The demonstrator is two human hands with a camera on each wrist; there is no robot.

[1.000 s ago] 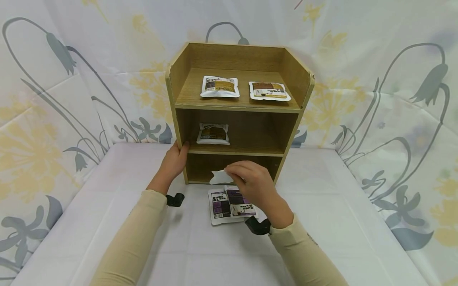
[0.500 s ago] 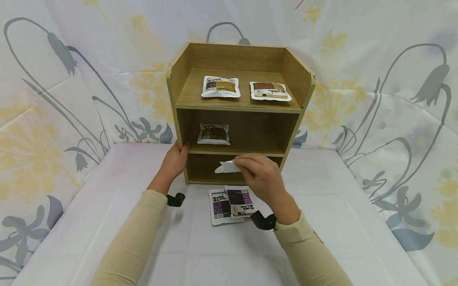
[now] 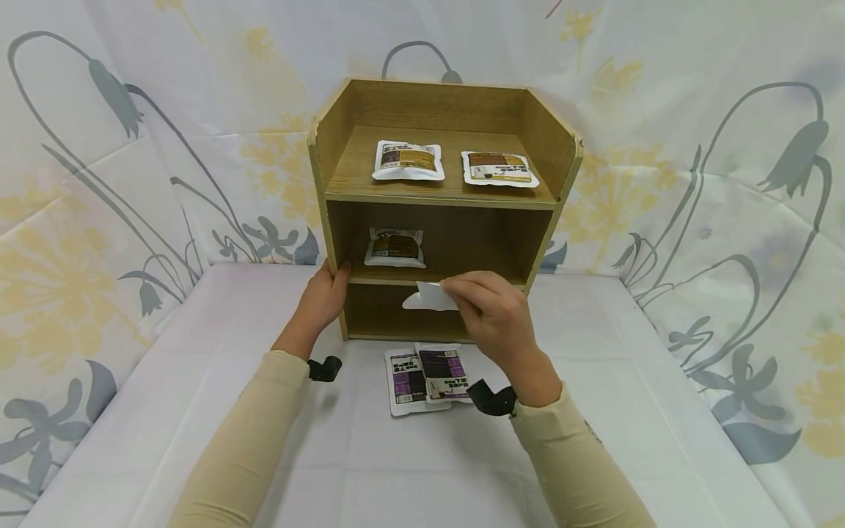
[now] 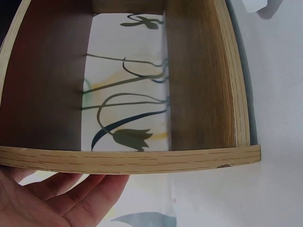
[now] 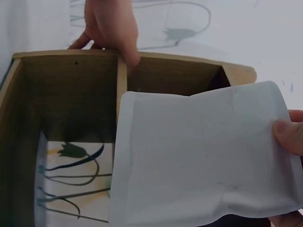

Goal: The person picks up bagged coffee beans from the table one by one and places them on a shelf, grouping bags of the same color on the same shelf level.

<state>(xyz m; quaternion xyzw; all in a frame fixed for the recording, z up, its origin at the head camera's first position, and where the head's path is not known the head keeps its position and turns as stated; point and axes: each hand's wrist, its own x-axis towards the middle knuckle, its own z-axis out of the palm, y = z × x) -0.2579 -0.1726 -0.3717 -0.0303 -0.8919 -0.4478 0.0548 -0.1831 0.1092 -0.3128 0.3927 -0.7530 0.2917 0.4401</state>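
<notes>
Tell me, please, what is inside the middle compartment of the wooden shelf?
One brown-labelled pouch lies at the left of the middle compartment of the wooden shelf. The rest looks bare. The right hand, holding a white pouch, covers part of the front edge.

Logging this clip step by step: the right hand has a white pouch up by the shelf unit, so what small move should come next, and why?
Probably ease the pouch forward into the middle shelf's free right half. The right hand pinches it at that shelf's front edge, one pouch lies only on the left there, and the left hand grips the shelf unit at its side.
</notes>
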